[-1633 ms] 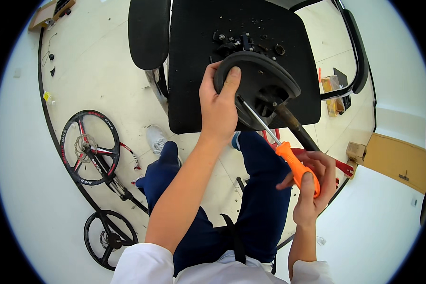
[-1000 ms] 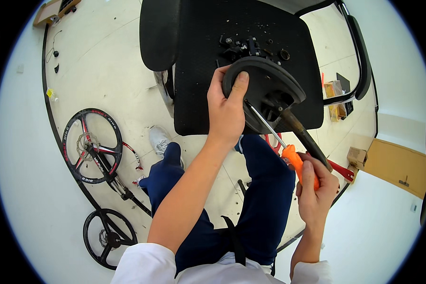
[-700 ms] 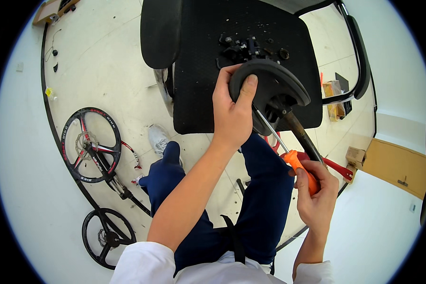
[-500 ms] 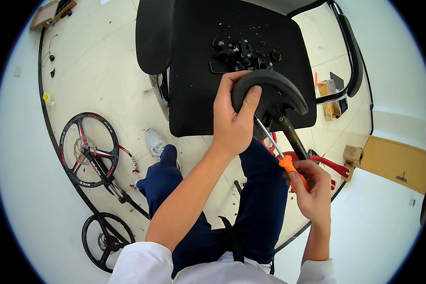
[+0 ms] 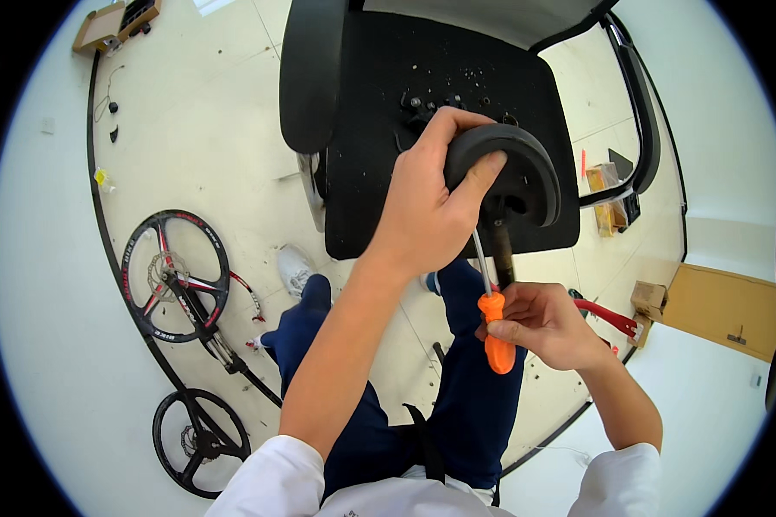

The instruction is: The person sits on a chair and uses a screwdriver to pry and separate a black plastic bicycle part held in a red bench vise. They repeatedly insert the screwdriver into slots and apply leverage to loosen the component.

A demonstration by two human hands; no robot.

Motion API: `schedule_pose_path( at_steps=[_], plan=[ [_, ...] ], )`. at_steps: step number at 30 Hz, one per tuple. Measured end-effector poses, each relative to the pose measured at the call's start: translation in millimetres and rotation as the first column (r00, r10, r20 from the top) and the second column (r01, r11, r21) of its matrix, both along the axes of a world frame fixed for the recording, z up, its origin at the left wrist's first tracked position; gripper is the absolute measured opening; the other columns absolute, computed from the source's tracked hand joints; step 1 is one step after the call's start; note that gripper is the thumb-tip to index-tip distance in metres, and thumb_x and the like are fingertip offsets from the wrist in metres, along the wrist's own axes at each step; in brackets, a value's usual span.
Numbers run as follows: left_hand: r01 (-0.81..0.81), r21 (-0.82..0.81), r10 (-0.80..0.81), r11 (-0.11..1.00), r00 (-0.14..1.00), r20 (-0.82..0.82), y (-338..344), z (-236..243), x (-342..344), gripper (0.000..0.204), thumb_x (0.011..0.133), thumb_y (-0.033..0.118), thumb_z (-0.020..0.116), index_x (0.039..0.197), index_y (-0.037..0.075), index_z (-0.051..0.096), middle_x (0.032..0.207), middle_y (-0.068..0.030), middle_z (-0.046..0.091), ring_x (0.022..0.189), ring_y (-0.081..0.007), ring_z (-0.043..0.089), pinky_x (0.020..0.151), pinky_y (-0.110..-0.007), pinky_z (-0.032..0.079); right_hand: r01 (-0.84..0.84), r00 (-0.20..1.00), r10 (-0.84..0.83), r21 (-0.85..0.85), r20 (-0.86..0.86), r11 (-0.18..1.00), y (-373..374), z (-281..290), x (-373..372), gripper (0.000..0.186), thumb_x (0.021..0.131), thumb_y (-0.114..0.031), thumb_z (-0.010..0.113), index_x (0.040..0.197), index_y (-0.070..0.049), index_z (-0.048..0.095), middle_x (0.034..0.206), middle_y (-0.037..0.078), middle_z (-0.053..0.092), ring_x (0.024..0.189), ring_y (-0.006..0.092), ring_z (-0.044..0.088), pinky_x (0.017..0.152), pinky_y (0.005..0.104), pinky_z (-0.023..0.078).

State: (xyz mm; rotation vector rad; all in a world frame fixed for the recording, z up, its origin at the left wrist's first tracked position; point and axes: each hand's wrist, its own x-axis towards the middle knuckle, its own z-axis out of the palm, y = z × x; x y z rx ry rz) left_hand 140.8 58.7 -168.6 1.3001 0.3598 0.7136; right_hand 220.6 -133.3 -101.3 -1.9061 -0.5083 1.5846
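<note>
My left hand (image 5: 431,202) grips a black bicycle saddle (image 5: 541,177) by its edge, with the thumb pressed on its underside. From the saddle a worn dark seat post (image 5: 500,254) slants down toward me. In my right hand (image 5: 550,326) is a screwdriver (image 5: 497,345) with an orange handle, pinched between thumb and fingers. Its shaft points up beside the post to the saddle's underside; my left hand partly hides the tip, so contact cannot be made out. Behind the saddle, small dark metal parts (image 5: 418,103) lie on the seat of a black office chair (image 5: 362,207), partly covered by my hand.
Left on the floor lie a spoked bicycle wheel (image 5: 224,267) with its fork and a second black wheel (image 5: 159,448). Part of a red frame (image 5: 608,314) shows beyond my right hand. Cardboard boxes stand at the right (image 5: 649,298) and far left (image 5: 99,30).
The saddle has turned, so its post now points more straight toward me. My right hand has shifted left, and the screwdriver stands more upright. The whole view has shifted slightly.
</note>
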Motion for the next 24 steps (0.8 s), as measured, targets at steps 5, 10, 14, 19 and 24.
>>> schedule_pose_path(
  at_steps=[5, 10, 14, 19, 24],
  plan=[
    [0.096, 0.071, -0.089, 0.993, 0.992, -0.088, 15.9, 9.4, 3.0, 0.027, 0.093, 0.021, 0.068, 0.111, 0.002, 0.061, 0.094, -0.0038, 0.063, 0.086, -0.0117, 0.056, 0.08, -0.026, 0.046, 0.146, 0.972, -0.126, 0.092, -0.198, 0.985, 4.1, -19.1, -8.5, 0.019, 0.094, -0.011, 0.069, 0.091, -0.001, 0.054, 0.093, 0.014, 0.073, 0.09, 0.0176, 0.071, 0.084, 0.0294, 0.054],
    [0.081, 0.081, -0.073, 0.993, 0.993, -0.09, 25.3, 1.4, 5.9, 0.027, 0.096, 0.023, 0.066, 0.112, 0.001, 0.062, 0.092, 0.0001, 0.06, 0.085, -0.0083, 0.053, 0.078, -0.023, 0.043, 0.325, 0.885, -0.264, 0.104, -0.385, 0.94, 6.7, -19.8, -14.6, 0.023, 0.096, -0.014, 0.064, 0.106, 0.006, 0.059, 0.086, 0.01, 0.065, 0.078, 0.0175, 0.064, 0.077, 0.0304, 0.052],
    [0.06, 0.087, -0.05, 0.994, 0.992, -0.113, 18.7, 4.1, 10.7, 0.028, 0.096, 0.024, 0.066, 0.111, 0.001, 0.062, 0.089, 0.0017, 0.057, 0.083, -0.007, 0.05, 0.076, -0.021, 0.042, 0.482, 0.672, -0.348, 0.029, -0.654, 0.876, 2.2, -19.3, -14.9, 0.038, 0.097, -0.016, 0.061, 0.12, 0.013, 0.058, 0.088, 0.011, 0.063, 0.078, 0.0197, 0.061, 0.076, 0.0302, 0.051],
    [0.068, 0.048, -0.061, 0.997, 0.988, -0.142, 20.6, 5.8, 8.8, 0.028, 0.096, 0.024, 0.067, 0.111, 0.001, 0.061, 0.091, 0.0018, 0.057, 0.084, -0.0062, 0.05, 0.075, -0.02, 0.041, 0.396, 0.779, -0.282, 0.09, -0.56, 0.914, -1.5, -9.5, -2.8, 0.036, 0.099, -0.017, 0.059, 0.117, 0.014, 0.058, 0.1, 0.025, 0.069, 0.091, 0.0313, 0.072, 0.086, 0.0392, 0.058],
    [0.05, 0.013, -0.048, 0.999, 0.992, -0.121, 19.8, 1.7, 7.3, 0.029, 0.095, 0.025, 0.068, 0.111, 0.001, 0.061, 0.091, 0.0024, 0.057, 0.083, -0.0056, 0.049, 0.075, -0.02, 0.04, 0.316, 0.781, -0.253, 0.011, -0.571, 0.949, 12.5, -7.3, -5.0, 0.026, 0.096, -0.011, 0.065, 0.106, 0.008, 0.051, 0.1, 0.026, 0.071, 0.09, 0.0289, 0.074, 0.084, 0.039, 0.06]
  ],
)
